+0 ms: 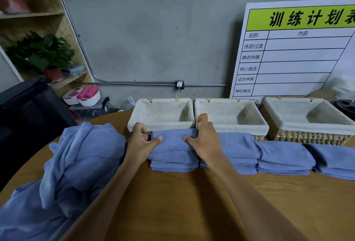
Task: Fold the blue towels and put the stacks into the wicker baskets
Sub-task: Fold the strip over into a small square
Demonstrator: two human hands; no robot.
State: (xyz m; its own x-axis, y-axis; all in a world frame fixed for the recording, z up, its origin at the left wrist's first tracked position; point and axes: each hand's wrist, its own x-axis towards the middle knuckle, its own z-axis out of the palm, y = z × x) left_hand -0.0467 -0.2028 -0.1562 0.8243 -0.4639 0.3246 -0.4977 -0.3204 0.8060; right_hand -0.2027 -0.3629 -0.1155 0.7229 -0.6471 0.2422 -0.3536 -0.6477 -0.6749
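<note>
1. I have both hands on the leftmost stack (173, 150) of folded towels. My left hand (141, 141) grips its left end with the thumb on top and the fingers curled down the side. My right hand (203, 137) clamps the right end the same way, thumb on top, though its forefinger is lifted free.
2. The stack sits on the tabletop (192, 202), just in front of the left basket (163, 114), which looks empty.
3. Main risk, as I judge it: the stack is several loose layers held only at the ends. If I lift without squeezing inward, the bottom towels could sag or slide out.
4. My right hand is wedged against the next stack (238, 152), which touches mine. Pulling up may drag its top towel along or skew it.
5. The basket's near rim (161, 125) stands right behind my knuckles. A low lift would catch the cloth liner or push the basket back toward the wall.
6. The stack looks close to the basket's inner width, so a tilted entry could jam.
7. Room: open tabletop lies near me; the unfolded pile (76, 164) crowds the left, and more stacks line the right. Straight up is the free way.
</note>
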